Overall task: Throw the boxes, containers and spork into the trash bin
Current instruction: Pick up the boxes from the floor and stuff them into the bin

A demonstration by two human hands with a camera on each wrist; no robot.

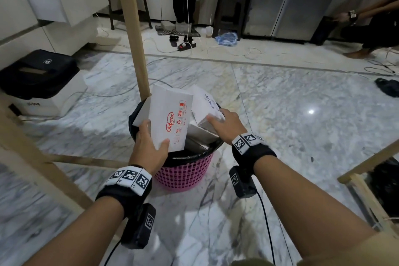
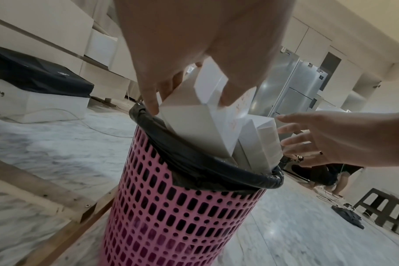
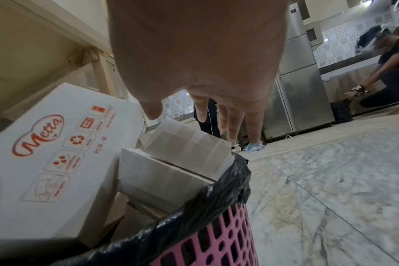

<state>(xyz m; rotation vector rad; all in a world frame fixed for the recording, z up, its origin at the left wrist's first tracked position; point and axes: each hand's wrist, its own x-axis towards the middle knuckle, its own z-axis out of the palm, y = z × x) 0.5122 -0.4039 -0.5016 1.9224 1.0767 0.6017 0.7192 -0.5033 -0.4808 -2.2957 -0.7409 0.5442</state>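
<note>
A pink perforated trash bin (image 1: 183,176) with a black liner (image 2: 194,162) stands on the marble floor, stuffed with white boxes that stick out above its rim. My left hand (image 1: 154,134) grips a white box with a red "Metta" logo (image 1: 170,119), thumb on the printed face and fingers behind, its lower end inside the bin. My right hand (image 1: 218,119) rests with straight fingers on the plain white boxes (image 1: 203,106) at the bin's right side. The right wrist view shows the logo box (image 3: 57,162) beside the stacked plain boxes (image 3: 185,153). No spork is visible.
A wooden table leg (image 1: 136,28) rises just behind the bin, with a crossbar (image 1: 86,160) to its left. Another wooden frame (image 1: 367,196) is at the right. A black bag (image 1: 36,73) lies at the left. Cables cross the floor; a person (image 1: 371,34) crouches at far right.
</note>
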